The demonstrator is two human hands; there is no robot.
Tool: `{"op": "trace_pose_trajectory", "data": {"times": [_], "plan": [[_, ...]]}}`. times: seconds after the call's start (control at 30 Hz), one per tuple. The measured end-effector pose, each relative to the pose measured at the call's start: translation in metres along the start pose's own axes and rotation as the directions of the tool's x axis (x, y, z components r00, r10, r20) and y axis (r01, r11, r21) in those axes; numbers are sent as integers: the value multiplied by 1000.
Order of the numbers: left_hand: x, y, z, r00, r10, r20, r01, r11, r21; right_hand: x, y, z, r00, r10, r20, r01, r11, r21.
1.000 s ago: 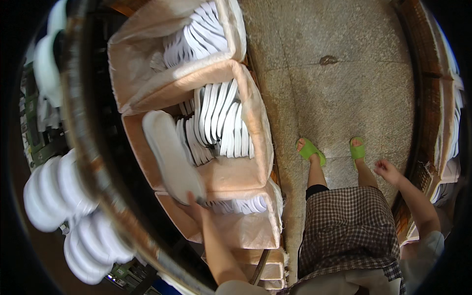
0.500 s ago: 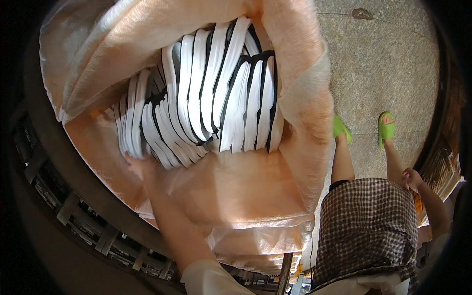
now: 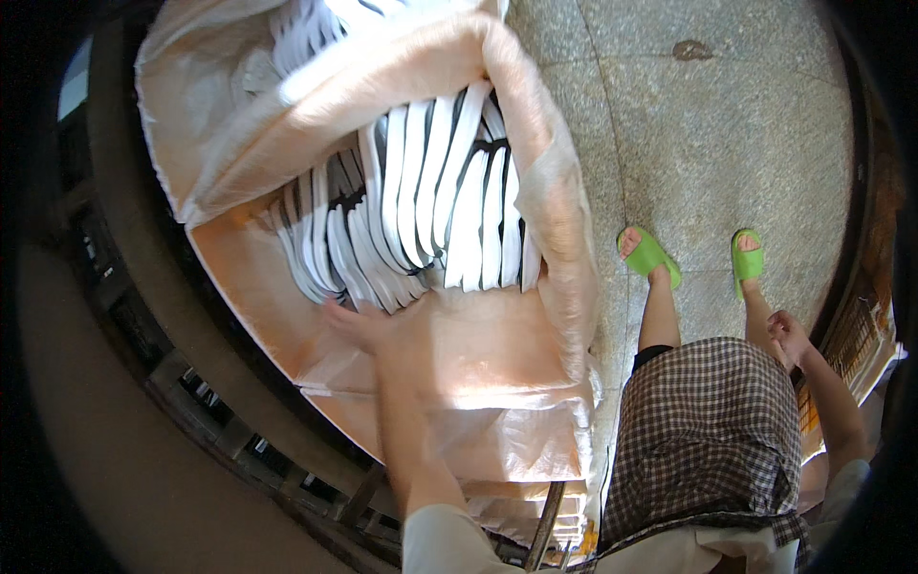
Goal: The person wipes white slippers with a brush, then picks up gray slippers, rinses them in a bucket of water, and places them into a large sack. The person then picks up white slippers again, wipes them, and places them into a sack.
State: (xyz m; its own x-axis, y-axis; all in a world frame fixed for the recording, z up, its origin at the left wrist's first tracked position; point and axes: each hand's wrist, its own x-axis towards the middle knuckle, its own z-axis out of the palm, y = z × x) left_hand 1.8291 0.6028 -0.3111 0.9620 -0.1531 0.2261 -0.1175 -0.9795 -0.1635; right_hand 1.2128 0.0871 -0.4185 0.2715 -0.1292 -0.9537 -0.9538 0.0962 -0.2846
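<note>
A large pale-orange woven sack (image 3: 469, 349) stands open on the left, with rows of white shoe soles (image 3: 411, 182) with black edges packed upright in it. My left hand (image 3: 359, 325) reaches into the sack, slightly blurred, just below the lower-left soles. Its fingers are stretched out and nothing shows in them; whether the fingertips touch a sole I cannot tell. My right hand (image 3: 789, 340) hangs at the right beside my checked apron (image 3: 708, 430), away from the soles. Its fingers are loosely bent and apart, with nothing visible between them.
More white soles (image 3: 306, 33) lie in another sack section beyond the fold. A dark slatted frame (image 3: 210, 402) runs along the left. My green slippers (image 3: 653, 260) are on the speckled stone floor (image 3: 717, 143). A metal bar (image 3: 547, 526) stands below the sack.
My view has shifted, bringing more soles at the far side into sight. My left hand has drawn away from the leftmost soles, toward the right. My right hand has loosened slightly.
</note>
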Motion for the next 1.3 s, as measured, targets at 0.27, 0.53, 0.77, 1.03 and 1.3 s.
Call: {"op": "trace_pose_trajectory", "data": {"times": [0.27, 0.53, 0.77, 1.03, 1.3], "plan": [[-190, 191, -251, 765, 544, 346, 17, 519, -854, -117, -43, -3, 978, -142, -152, 145, 989, 6], [-239, 52, -491, 927, 357, -116, -219, 262, -940, -202, -3, -22, 898, -257, -357, 264, 964, -29], [-206, -197, -522, 821, -556, -134, 35, 283, -959, -262, 9, -35, 874, -240, -422, 151, 960, -234], [-129, -359, -420, 305, -697, 649, 493, -468, -734, -305, -81, 12, 889, -286, -358, 118, 898, -424], [-124, -445, -355, 497, -472, 728, 30, -829, -558, -327, -172, 92, 901, -393, -182, 243, 807, -537]]}}
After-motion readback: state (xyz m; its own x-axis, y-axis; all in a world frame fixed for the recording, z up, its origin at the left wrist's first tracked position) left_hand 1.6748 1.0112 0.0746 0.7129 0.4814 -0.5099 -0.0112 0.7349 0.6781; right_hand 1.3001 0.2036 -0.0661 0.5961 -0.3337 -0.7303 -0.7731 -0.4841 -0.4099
